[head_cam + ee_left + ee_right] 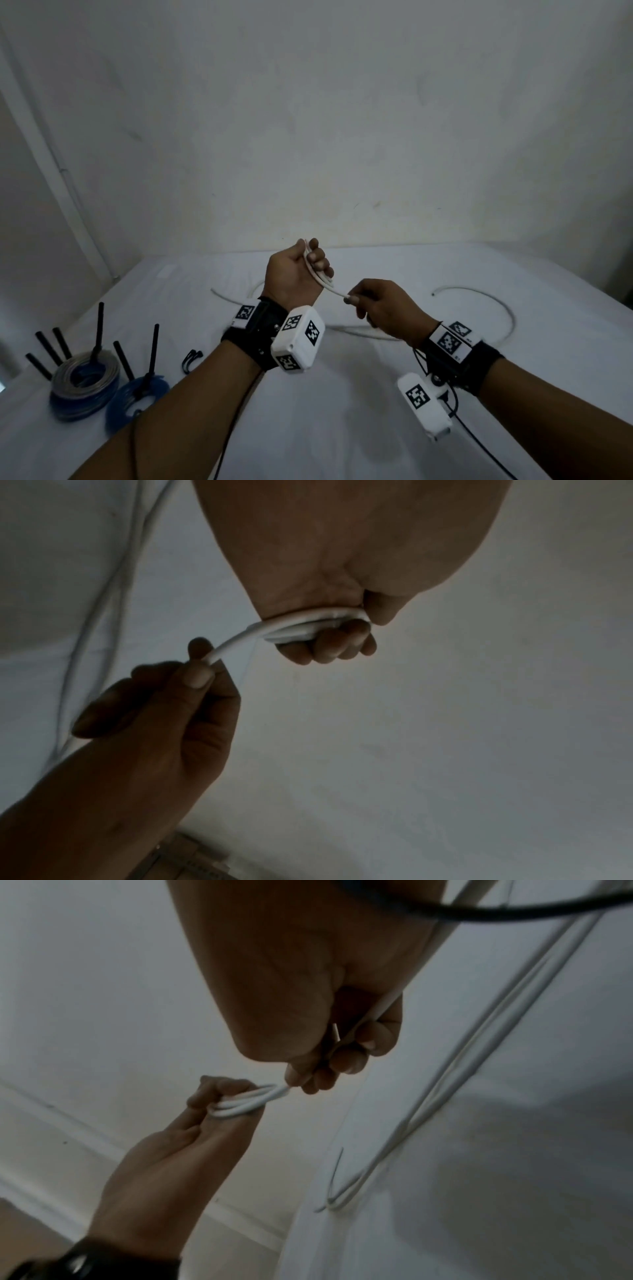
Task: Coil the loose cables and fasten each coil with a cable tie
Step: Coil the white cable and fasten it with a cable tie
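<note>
The left hand (297,270) clasps cable (327,286) loops; the right hand (383,306), just beside, pinches the strand running between them.

My left hand (294,274) is raised at twelve o'clock, my right hand (387,308) just beside it at two. The loose cable (493,301) lies on the table (342,428) behind them. Two tied coils (85,383) sit at nine o'clock.
</note>
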